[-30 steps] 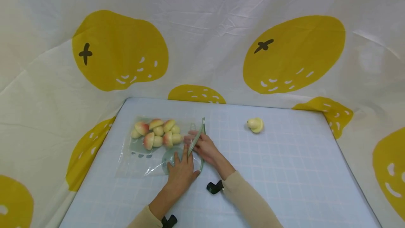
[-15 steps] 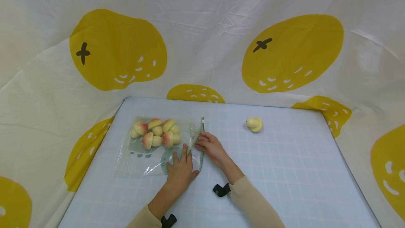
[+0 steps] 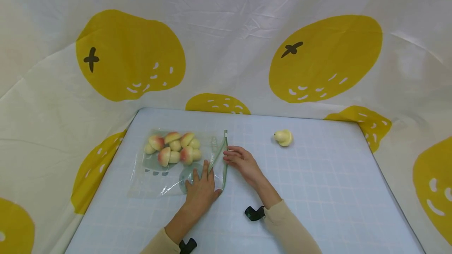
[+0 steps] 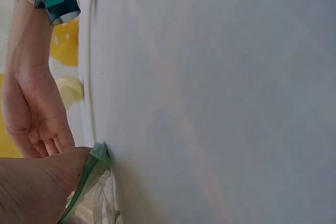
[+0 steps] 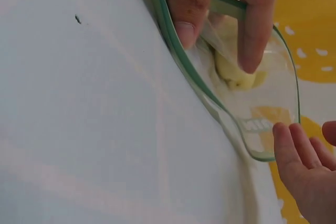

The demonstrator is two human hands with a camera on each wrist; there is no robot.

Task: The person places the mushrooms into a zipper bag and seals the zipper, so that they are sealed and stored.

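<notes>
A clear zip bag [image 3: 159, 185] with a green-edged mouth lies on the table, its mouth facing right. Inside are several toy mushrooms [image 3: 164, 156], cream with reddish caps. My left hand [image 3: 200, 193] rests on the bag by the mouth, fingers spread and straight. In the right wrist view its thumb and fingers sit at the green rim [image 5: 181, 59], which gapes. My right hand [image 3: 244, 164] is just right of the mouth, fingers loosely bent and holding nothing; its fingertips [image 5: 283, 132] appear right at the rim. Another toy mushroom [image 3: 283, 138], pale yellow, lies alone at the back right.
The table [image 3: 318, 191] has a pale checked cover. Behind and beside it hangs a white cloth [image 3: 226, 50] with large yellow fruit prints. Dark wrist cameras [image 3: 254, 213] are worn at both cuffs.
My right hand has drawn back out of the bag's mouth to the right, with nothing in its fingers. My left hand and the toy mushrooms have stayed in place.
</notes>
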